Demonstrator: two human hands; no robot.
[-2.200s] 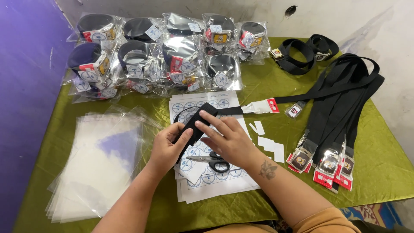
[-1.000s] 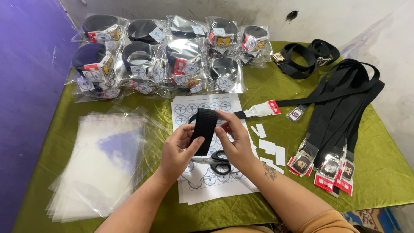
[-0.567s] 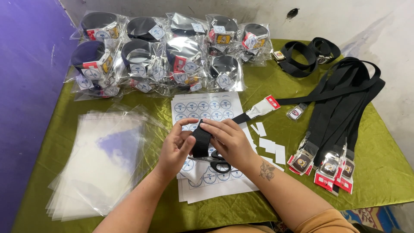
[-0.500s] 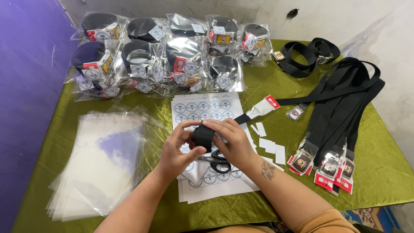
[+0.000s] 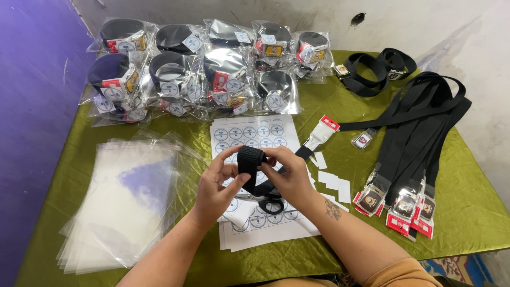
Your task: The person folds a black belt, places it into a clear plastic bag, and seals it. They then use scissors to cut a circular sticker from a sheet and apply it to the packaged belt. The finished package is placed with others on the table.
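Rolling a black belt over the sticker sheet: left hand and right hand both grip it. Bagged rolls sit done; loose belts and empty bags wait on the bench.

Table, covered in olive-green satin cloth. Contents: stack of clear plastic bags at left; cluster of bagged, coiled black belts along the far edge; sheets of round stickers at centre, with black-handled scissors lying on them; small white paper slips just right of the sheets; several loose black belts with metal buckles at right; 2 coiled belts at far right.
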